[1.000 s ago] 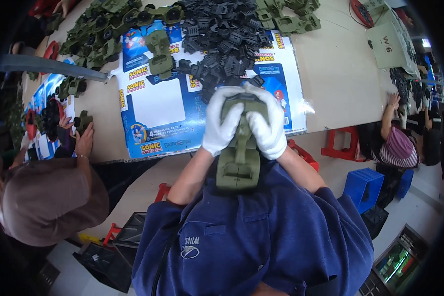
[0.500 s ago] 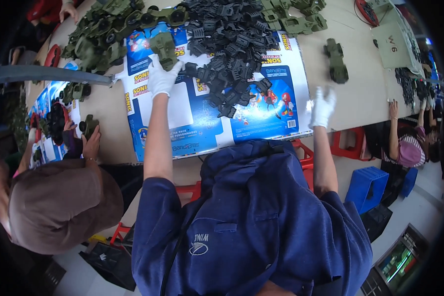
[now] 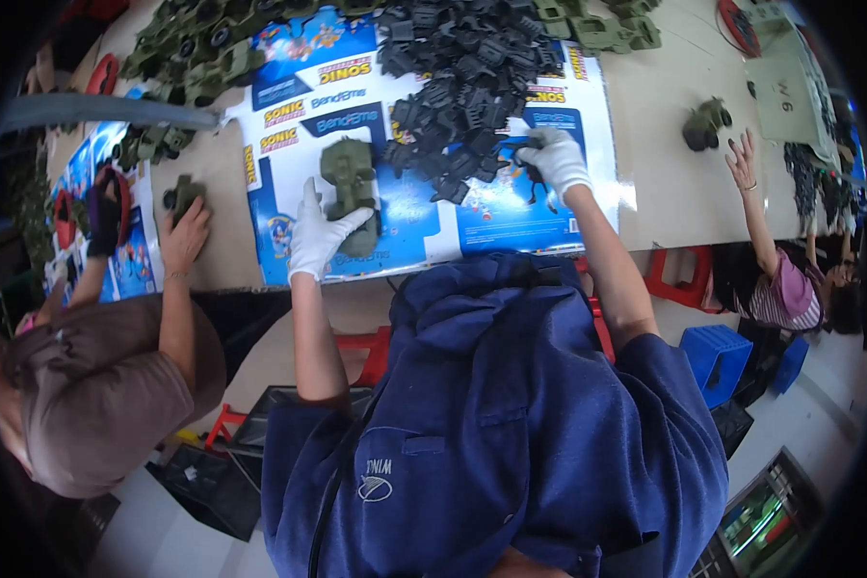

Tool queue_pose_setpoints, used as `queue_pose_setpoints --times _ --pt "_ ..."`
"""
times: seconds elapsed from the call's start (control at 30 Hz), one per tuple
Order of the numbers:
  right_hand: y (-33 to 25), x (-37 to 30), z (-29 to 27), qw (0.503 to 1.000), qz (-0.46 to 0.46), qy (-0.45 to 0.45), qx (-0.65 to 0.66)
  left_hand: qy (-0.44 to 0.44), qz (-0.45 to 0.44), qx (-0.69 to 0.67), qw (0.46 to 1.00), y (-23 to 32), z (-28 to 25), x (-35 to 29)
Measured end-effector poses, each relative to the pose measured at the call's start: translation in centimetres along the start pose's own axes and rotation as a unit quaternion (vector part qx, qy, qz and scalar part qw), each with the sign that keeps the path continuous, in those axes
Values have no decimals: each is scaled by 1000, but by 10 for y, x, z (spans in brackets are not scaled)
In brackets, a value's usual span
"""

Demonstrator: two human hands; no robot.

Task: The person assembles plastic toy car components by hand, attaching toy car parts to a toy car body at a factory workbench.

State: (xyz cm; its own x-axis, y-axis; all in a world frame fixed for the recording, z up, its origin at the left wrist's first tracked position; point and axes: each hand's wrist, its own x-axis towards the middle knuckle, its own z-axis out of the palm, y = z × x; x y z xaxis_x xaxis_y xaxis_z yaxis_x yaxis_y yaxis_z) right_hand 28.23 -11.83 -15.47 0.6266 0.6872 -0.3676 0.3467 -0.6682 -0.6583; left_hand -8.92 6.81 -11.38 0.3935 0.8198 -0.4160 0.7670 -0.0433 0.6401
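Note:
My left hand [image 3: 324, 234], in a white glove, is closed on an olive-green toy vehicle body [image 3: 349, 171] near the front of the printed sheet. Its thumb lies across the vehicle's near part and the other fingers are along the left side. My right hand [image 3: 559, 162], also gloved in white, is at the right edge of a heap of black plastic parts [image 3: 462, 96]. Those fingers are bent together over a small dark part, mostly hidden beneath them.
Olive-green vehicle parts [image 3: 188, 63] are heaped at the far left, more [image 3: 612, 34] at the far right. Another green vehicle [image 3: 705, 125] sits to the right, near a co-worker's raised hand [image 3: 743, 160]. A pale box [image 3: 790, 96] stands beyond. At left, a co-worker's hand [image 3: 185, 236] holds a green vehicle.
My left hand has drawn a green vehicle body toward me from the far side. My right hand has moved left and away from me to the black parts. The vehicle at right has shifted right.

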Motion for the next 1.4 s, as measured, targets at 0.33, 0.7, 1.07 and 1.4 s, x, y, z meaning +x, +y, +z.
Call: queue_pose_setpoints --times 0.33,0.7,1.07,1.4 --pt "16 -75 -35 894 -297 93 -322 -15 29 33 999 13 6 -18" --pt "-1 -73 -27 964 -67 52 -252 -63 43 -287 955 55 -2 -48" --pt "-112 -95 -29 753 -171 -321 548 -287 92 -362 882 148 -6 -92" --pt "-99 -93 -31 783 -182 -326 498 -269 108 -313 904 147 1 -87"
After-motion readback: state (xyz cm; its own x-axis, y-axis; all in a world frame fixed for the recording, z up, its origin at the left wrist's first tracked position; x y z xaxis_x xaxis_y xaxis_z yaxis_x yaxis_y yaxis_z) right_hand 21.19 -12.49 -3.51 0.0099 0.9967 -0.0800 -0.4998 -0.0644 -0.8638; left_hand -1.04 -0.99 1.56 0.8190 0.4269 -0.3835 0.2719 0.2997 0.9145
